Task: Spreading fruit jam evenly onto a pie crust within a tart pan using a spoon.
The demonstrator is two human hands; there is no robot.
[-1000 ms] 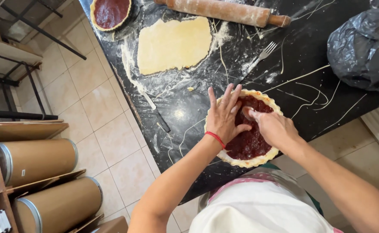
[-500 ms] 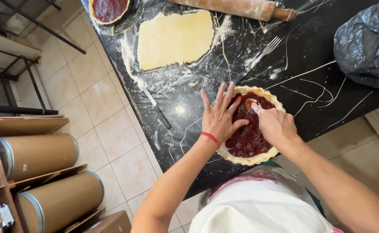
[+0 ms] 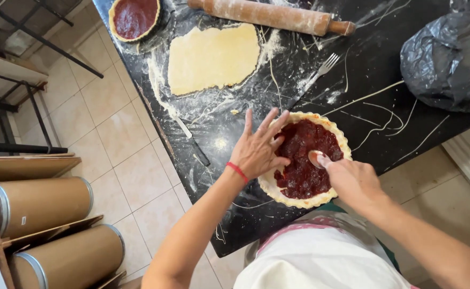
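A tart (image 3: pixel 305 160) with a fluted pale crust and dark red jam filling sits near the front edge of the black floured table (image 3: pixel 245 214). My left hand (image 3: pixel 259 147) rests flat on the tart's left rim, fingers spread, a red band on the wrist. My right hand (image 3: pixel 350 179) grips a metal spoon (image 3: pixel 317 158) whose bowl lies on the jam.
A rolled sheet of dough (image 3: pixel 213 59), a wooden rolling pin (image 3: pixel 270 16), a fork (image 3: pixel 323 67) and a knife (image 3: pixel 192 142) lie on the table. A second jam tart (image 3: pixel 134 17) sits far left, a black plastic bag (image 3: pixel 449 59) right. Brown drums (image 3: pixel 42 203) stand on the tiled floor.
The spoon in my right hand has shifted a little across the jam. My left hand stays on the tart's left rim.
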